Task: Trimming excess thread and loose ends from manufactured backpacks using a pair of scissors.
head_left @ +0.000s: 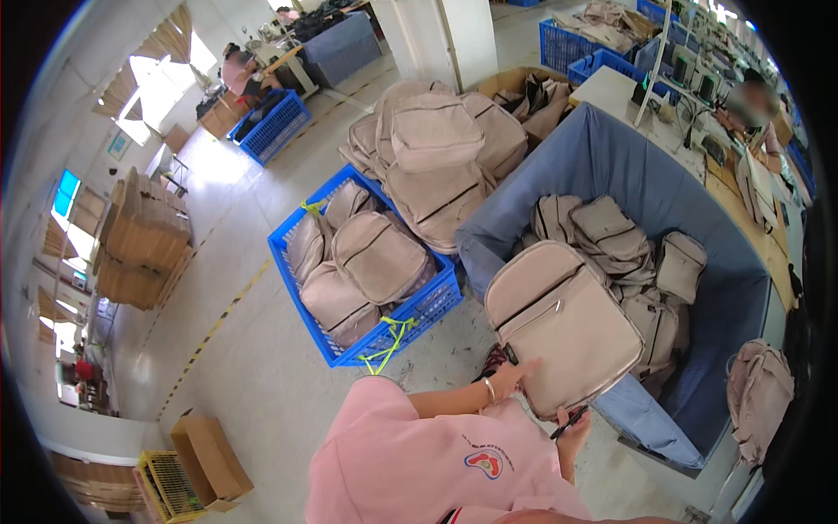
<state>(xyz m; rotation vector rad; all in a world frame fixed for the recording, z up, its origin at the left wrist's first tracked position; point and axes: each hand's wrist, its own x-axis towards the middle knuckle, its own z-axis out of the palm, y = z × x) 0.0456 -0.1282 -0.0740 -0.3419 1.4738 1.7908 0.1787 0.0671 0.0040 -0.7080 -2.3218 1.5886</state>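
Backpacks point(380, 255) in blue crate point(436, 307), cloth bin point(724, 325); another backpack point(572, 327) at hands point(509, 380)

Bright, brown-curtained windows point(157, 86) pierce a white wall point(230, 23) above a grey floor point(262, 384) with yellow-black tape point(216, 321).

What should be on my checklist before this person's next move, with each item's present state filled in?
1. Left hand touching the large beige fabric backpack: ok, at its lower left side.
2. Slender dark object secured in the right hand: ok, the fingers are around it; its exact kind, cannot tell.
3. Dark zipper across the backpack's front fully closed: cannot tell.
4. Backpack clear of the blue-grey fabric-lined bin: cannot tell; it overlaps the bin in this view.
5. Blue slatted plastic basket upright: ok, with beige bags inside.
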